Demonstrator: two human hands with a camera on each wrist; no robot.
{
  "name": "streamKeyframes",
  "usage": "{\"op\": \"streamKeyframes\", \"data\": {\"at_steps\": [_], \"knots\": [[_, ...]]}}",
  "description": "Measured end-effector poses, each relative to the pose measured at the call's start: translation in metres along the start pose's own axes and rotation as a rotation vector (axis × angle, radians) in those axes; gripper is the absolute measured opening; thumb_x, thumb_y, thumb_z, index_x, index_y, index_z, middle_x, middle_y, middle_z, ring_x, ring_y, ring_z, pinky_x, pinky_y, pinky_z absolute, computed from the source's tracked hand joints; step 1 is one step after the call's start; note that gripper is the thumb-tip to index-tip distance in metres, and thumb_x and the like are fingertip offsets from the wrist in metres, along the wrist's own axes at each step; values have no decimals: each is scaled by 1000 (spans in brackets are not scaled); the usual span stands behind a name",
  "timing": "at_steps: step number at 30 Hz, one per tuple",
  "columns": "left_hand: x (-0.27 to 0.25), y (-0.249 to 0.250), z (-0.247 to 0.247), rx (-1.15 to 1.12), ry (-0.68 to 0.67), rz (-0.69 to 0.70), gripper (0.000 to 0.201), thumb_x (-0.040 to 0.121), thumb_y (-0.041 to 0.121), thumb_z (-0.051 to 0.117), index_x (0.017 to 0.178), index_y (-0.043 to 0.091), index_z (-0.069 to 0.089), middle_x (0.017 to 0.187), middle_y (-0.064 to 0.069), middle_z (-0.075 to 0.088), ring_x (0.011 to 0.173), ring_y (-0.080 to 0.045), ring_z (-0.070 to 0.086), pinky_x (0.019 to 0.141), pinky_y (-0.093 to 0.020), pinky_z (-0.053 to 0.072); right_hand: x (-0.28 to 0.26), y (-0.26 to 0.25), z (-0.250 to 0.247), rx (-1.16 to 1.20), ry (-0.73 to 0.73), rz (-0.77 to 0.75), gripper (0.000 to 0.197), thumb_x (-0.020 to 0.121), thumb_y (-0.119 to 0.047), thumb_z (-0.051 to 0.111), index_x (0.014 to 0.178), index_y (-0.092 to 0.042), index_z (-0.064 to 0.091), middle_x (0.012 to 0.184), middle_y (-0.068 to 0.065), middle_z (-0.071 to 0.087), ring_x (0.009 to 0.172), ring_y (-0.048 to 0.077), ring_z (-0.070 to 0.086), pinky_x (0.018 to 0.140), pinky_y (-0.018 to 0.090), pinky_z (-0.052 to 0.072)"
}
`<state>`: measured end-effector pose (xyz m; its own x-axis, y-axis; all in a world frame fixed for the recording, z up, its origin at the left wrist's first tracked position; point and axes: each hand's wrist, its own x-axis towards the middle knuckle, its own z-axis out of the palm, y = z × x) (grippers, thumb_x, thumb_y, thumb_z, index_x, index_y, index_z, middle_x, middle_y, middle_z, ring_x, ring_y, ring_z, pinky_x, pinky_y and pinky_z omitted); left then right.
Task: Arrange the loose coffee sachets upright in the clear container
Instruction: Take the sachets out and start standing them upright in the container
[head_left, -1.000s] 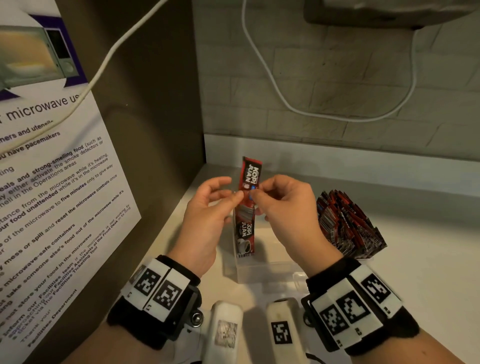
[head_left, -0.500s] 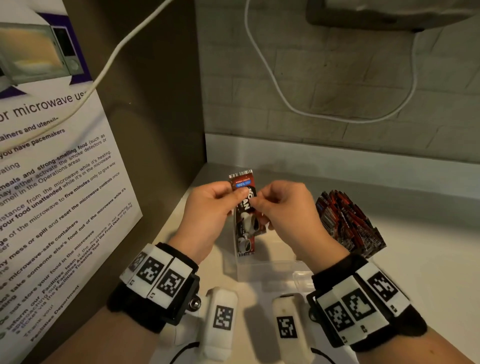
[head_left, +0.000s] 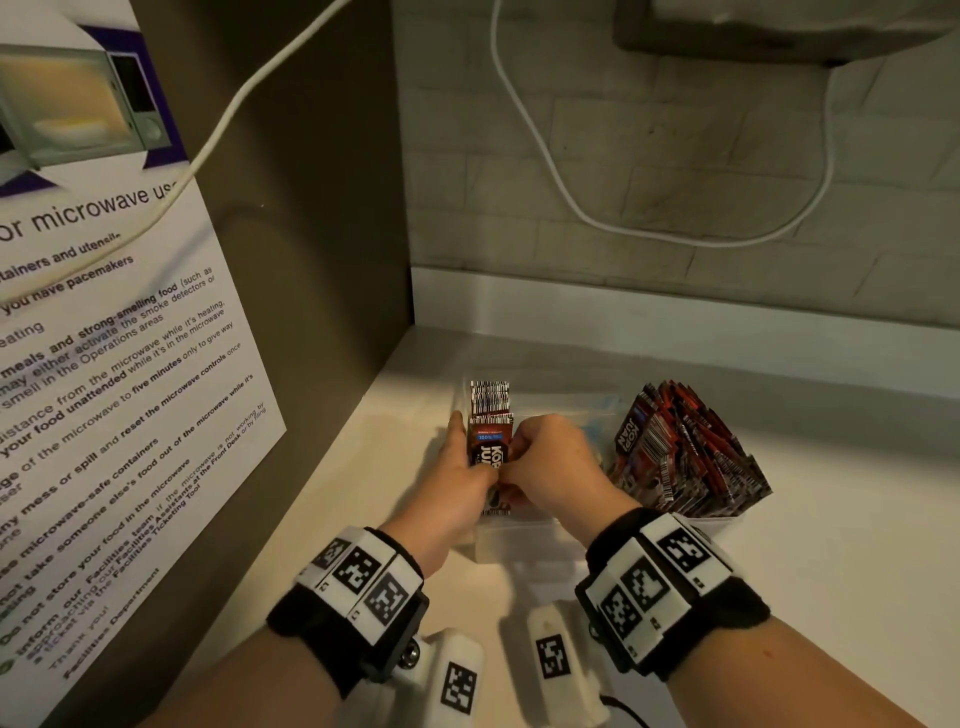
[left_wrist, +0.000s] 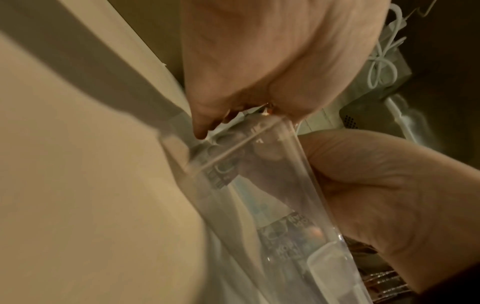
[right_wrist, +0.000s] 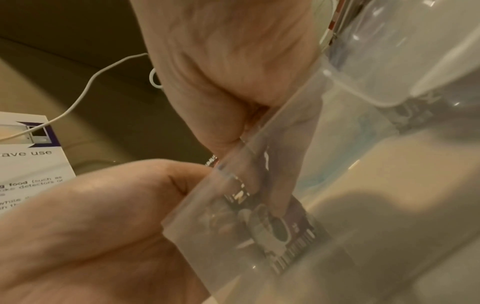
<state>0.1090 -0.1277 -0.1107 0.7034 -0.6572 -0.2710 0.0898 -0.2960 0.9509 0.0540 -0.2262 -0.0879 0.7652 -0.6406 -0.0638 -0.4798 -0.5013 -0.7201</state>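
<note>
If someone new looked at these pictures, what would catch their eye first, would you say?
Both hands, left and right, meet mid-counter, pinching a red coffee sachet upright in the clear container. Right of them bristles a packed heap of sachets. A large microwave notice fills the left wall.

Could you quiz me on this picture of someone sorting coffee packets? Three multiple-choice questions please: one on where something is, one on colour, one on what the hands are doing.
1. Where does the heap of loose red-and-black coffee sachets lie?
A. right of the clear plastic container
B. left of it
C. on the microwave poster

2. What colour is the cable on the brick wall?
A. black
B. white
C. red

3. What are the left hand and right hand doing?
A. resting flat on the counter
B. both holding one red coffee sachet at the container
C. lifting the container

Answers: 1 A, the heap sits to the container's right in the head view. 2 B, the cable loops pale against the bricks. 3 B, fingers of both hands close on the sachet.
</note>
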Motion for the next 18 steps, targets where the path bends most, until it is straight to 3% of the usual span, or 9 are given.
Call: {"op": "streamKeyframes", "data": {"at_steps": [3, 7, 10, 12, 15, 18], "knots": [[1, 5, 2, 15, 2, 19, 73, 91, 1, 43, 150, 38, 20, 132, -6, 56, 113, -23, 59, 98, -44, 50, 2, -1, 1, 49, -34, 30, 24, 75, 1, 65, 62, -14, 53, 74, 14, 70, 72, 30, 71, 65, 40, 60], [5, 5, 6, 67, 38, 10, 75, 88, 7, 45, 150, 39, 17, 131, -5, 55, 113, -24, 57, 99, -47, 48, 2, 2, -2, 155, -81, 79, 23, 73, 6, 69, 64, -9, 53, 66, 13, 64, 71, 35, 71, 64, 47, 60], [5, 6, 8, 93, 70, 2, 81, 75, 21, 45, 148, 45, 17, 128, -2, 57, 110, -23, 59, 96, -47, 50, 2, 2, -2, 97, -51, 63, 24, 73, 3, 69, 70, -13, 51, 70, 6, 59, 70, 27, 64, 61, 35, 57], [8, 3, 9, 96, 66, -11, 85, 70, 20, 42, 145, 50, 18, 126, -1, 58, 106, -24, 60, 92, -48, 52, 3, 1, -1, 2, -25, 55, 27, 74, -4, 71, 83, -14, 47, 79, 2, 55, 75, 20, 55, 55, 26, 44], [11, 2, 9, 103, 69, -14, 80, 78, 14, 44, 144, 52, 19, 124, -2, 58, 104, -24, 60, 88, -49, 55, 5, -2, -1, -102, -60, 55, 36, 76, -8, 72, 98, -13, 45, 83, -2, 48, 81, 18, 50, 63, 24, 39], [12, 2, 10, 118, 79, -16, 79, 81, 14, 43, 147, 48, 17, 126, -1, 56, 111, -23, 57, 96, -49, 50, 6, -6, -2, -270, -136, 12, 22, 79, -10, 68, 92, -13, 51, 84, 2, 50, 86, 23, 55, 69, 25, 41]]}}
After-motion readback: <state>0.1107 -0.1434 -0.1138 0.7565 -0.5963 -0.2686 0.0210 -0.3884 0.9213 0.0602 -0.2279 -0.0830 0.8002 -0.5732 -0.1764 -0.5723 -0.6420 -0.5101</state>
